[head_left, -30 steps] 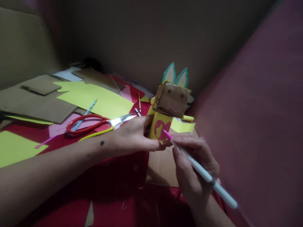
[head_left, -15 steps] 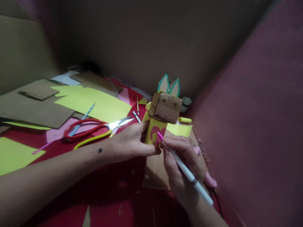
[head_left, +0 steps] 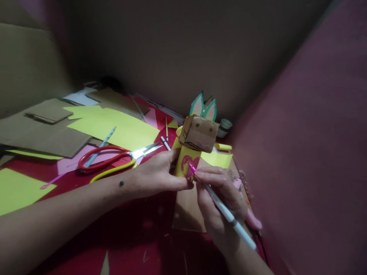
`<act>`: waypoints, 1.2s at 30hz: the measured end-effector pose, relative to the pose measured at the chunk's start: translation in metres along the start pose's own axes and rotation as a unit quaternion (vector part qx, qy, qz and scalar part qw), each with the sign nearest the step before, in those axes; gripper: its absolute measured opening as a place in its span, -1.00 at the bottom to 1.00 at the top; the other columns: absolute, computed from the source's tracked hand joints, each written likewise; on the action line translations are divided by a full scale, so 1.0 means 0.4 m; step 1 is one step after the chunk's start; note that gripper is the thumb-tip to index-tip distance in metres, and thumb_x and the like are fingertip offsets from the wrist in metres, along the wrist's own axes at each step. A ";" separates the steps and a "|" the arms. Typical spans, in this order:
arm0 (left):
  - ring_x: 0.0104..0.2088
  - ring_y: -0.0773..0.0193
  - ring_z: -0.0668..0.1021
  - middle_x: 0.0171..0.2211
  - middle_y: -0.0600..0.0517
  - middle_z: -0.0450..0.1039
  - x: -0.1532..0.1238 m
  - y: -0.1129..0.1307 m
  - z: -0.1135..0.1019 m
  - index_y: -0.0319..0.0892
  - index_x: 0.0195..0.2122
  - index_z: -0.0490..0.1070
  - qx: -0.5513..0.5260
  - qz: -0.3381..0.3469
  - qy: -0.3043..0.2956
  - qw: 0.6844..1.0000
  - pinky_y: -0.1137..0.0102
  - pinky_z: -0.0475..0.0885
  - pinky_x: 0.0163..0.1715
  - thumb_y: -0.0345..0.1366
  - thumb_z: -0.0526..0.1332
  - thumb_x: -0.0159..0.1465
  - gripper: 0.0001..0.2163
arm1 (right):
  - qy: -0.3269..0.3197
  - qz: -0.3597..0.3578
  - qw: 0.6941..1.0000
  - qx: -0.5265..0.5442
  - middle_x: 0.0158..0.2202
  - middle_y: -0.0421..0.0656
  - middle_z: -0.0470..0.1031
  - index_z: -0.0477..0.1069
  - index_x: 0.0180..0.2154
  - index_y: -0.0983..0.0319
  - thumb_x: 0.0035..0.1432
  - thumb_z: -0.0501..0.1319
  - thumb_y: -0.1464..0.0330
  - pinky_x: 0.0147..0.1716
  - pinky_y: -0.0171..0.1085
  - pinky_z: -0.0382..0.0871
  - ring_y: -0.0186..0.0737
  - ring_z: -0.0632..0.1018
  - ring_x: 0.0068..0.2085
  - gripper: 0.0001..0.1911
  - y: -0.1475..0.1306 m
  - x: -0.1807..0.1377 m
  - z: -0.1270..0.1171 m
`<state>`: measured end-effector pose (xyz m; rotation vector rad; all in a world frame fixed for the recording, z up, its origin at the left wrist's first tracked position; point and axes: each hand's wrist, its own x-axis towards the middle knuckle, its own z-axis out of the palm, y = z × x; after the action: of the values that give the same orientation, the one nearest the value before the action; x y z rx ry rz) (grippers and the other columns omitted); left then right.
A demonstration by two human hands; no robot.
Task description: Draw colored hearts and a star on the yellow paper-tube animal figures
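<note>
A cardboard animal figure [head_left: 200,131] stands upright, with a box head, drawn eyes and green-edged ears. Its yellow paper body carries a pink heart [head_left: 187,163] that is partly filled in, with some yellow showing inside. My left hand [head_left: 163,172] is closed round the body from the left, thumb in front and most fingers hidden behind. In my right hand [head_left: 219,198] is a white marker [head_left: 226,212], gripped like a pen. Its magenta tip touches the heart. Beneath lies a piece of brown cardboard [head_left: 187,210].
Scissors [head_left: 107,158] with red and yellow handles lie left of the figure, near a blue pencil [head_left: 111,133]. Yellow paper [head_left: 123,128] and cardboard pieces [head_left: 43,131] cover the left side. A small lidded jar [head_left: 224,128] stands behind. A pink wall [head_left: 309,152] rises at right.
The marker tip has shifted slightly left and down within the heart, my right hand moving with it. The figure's head leans a little further left. My left hand keeps its hold.
</note>
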<state>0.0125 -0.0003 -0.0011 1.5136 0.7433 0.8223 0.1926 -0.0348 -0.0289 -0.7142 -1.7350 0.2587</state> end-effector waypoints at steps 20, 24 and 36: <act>-0.18 0.11 0.55 -0.28 0.06 0.47 -0.004 -0.001 -0.004 -0.18 -0.18 0.36 0.048 0.000 0.013 0.999 0.26 0.46 -0.16 -0.38 0.37 0.12 -0.73 | -0.010 0.010 1.000 0.012 -0.18 -0.19 0.62 0.52 -0.10 0.12 0.23 0.24 0.56 -0.16 -0.21 0.61 -0.24 0.66 -0.14 -0.72 -0.016 0.018 -0.004; -0.24 0.20 0.51 -0.28 0.08 0.45 -0.003 0.002 -0.005 -0.18 -0.20 0.36 0.030 -0.004 0.005 1.000 0.33 0.43 -0.23 -0.42 0.36 0.09 -0.73 | -0.002 0.000 1.000 0.001 -0.26 -0.20 0.59 0.53 -0.18 0.14 0.22 0.24 0.59 -0.23 -0.26 0.62 -0.28 0.65 -0.21 -0.75 -0.018 0.020 -0.003; -0.20 0.17 0.51 -0.26 0.06 0.46 0.000 0.002 -0.006 -0.19 -0.15 0.39 0.012 -0.009 0.001 1.000 0.32 0.42 -0.20 -0.47 0.35 0.06 -0.68 | 0.006 -0.004 1.000 0.025 -0.26 -0.22 0.59 0.54 -0.16 0.14 0.19 0.23 0.63 -0.25 -0.30 0.61 -0.31 0.64 -0.23 -0.70 -0.019 0.021 -0.001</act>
<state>0.0106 0.0009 -0.0003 1.5259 0.7689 0.8045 0.1893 -0.0359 -0.0182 -0.6714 -1.7135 0.2911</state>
